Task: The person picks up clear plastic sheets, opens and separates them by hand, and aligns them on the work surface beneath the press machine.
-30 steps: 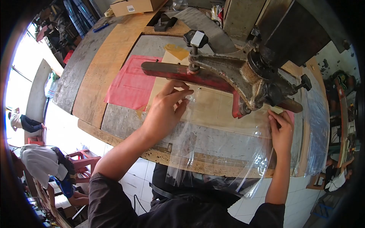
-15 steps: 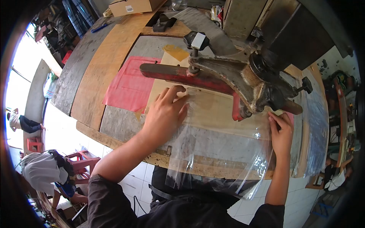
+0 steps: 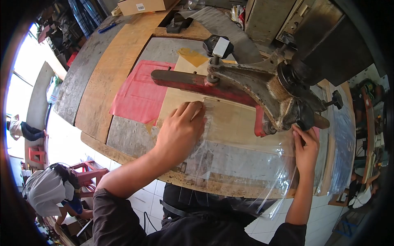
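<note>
A clear plastic sheet (image 3: 242, 164) lies over the near part of the work surface and hangs past its front edge. My left hand (image 3: 180, 127) pinches the sheet's far left corner, fingers bent together. At the far right corner, my right hand (image 3: 305, 143) grips the same sheet between thumb and fingers, close under the machine's black knob. Beyond the hands, a red and black bar (image 3: 197, 82) hangs from a metal machine arm (image 3: 250, 78) over a tan sheet (image 3: 230, 119). A red sheet (image 3: 141, 92) lies to the left.
Folded clear plastic (image 3: 342, 143) lies at the right side. A cardboard box (image 3: 143, 6) and a blue object (image 3: 107, 28) are at the back left. One person (image 3: 49, 188) is at the lower left near red stools (image 3: 88, 176); another (image 3: 24, 129) is farther off.
My left hand has come slightly nearer to me, with its fingers closer together. My right hand stays at its corner. The machine arm appears a little farther right in view.
</note>
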Action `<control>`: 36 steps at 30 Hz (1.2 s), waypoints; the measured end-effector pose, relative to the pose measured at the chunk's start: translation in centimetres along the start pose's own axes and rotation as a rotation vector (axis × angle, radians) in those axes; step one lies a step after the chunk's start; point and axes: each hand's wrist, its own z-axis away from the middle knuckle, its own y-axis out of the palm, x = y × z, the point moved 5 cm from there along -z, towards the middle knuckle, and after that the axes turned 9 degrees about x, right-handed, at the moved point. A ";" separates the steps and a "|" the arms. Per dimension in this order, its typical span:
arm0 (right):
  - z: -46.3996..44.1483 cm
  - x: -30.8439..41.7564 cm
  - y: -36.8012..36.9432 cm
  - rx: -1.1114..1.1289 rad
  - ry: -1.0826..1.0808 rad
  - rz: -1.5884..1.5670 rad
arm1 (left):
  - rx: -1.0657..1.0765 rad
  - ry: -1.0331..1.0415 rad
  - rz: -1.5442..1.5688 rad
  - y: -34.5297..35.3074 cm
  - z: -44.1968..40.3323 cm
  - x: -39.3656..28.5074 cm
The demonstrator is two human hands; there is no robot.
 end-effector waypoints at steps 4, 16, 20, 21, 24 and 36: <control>0.0 -0.2 -0.1 0.068 0.060 0.034 | 0.007 0.018 0.037 0.2 0.1 0.2; 0.0 0.4 0.0 -0.028 -0.049 0.012 | 0.000 -0.015 0.126 -0.5 0.0 0.3; 0.0 0.3 0.1 -0.023 -0.038 -0.008 | 0.003 -0.041 0.205 -0.5 0.0 0.5; 0.0 0.3 0.1 -0.027 -0.045 -0.003 | 0.003 -0.041 0.205 -0.6 0.0 0.5; 0.0 0.3 0.0 -0.021 -0.052 0.000 | -0.005 -0.041 0.230 -0.7 0.0 0.6; 0.0 0.5 0.0 -0.013 -0.021 -0.008 | 0.017 -0.070 0.263 -0.5 0.1 0.8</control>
